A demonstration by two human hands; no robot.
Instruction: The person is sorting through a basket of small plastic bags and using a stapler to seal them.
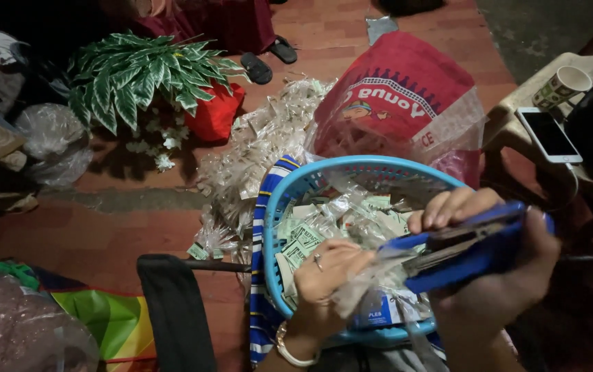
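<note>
Here, the red tiled floor (pixel 103 227) took up most of the view, with a red sack (pixel 399 96) lying at the far side and a leafy green plant (pixel 145 72) off to the far left. A heap of small clear packets (pixel 255 151) spread between them. Nearer sat a blue basket (pixel 289 186), round and full of more packets with green paper slips. A phone (pixel 549 134) and a cup (pixel 563 86) rested on a pale stool (pixel 516 103) at the right.

Over the basket's near right rim, the right hand (pixel 503 275) was closed around a blue stapler (pixel 468 251), fingers curled over its top. The stapler's long axis ran left to right, slightly tilted, its mouth pointing left toward the other hand. The left hand (pixel 324 275), wearing a ring and a bracelet, pinched a clear plastic packet (pixel 372 275) shut, holding its edge at the stapler's mouth.

The left fingers sat very near that mouth, so a squeeze could likely catch a fingertip. The thin plastic might also slip or bunch, and the staple would then miss the fold.
</note>
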